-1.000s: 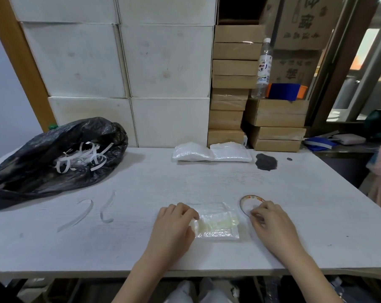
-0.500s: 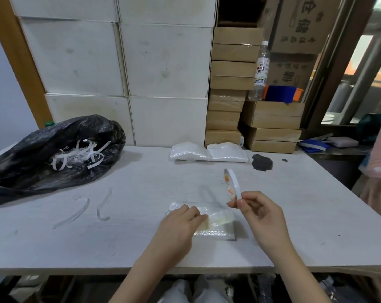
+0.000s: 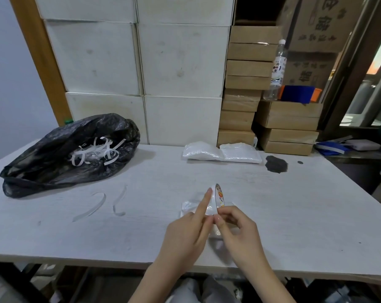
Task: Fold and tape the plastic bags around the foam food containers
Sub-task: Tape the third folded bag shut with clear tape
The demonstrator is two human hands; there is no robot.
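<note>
Head view, left to right: a black rubbish bag [image 3: 60, 154] holding white strips, two loose strips [image 3: 91, 206] on the table [image 3: 294, 215], then the left hand [image 3: 185, 235], index finger straight against the tape roll [image 3: 218, 199] pinched upright by the right hand [image 3: 237, 232] above the bagged container [image 3: 188, 207].

You are holding both hands close together above the near edge, forearms entering from the bottom of the view and angling inward. Your left hand [image 3: 186, 235] is extending its index finger straight up and forward, with the remaining fingers curling loosely beneath. Your right hand [image 3: 240, 234] is pinching with thumb and fingertips at a point just beside the base of the left index finger, its knuckles facing up. The two hands are touching at the fingertips.
</note>
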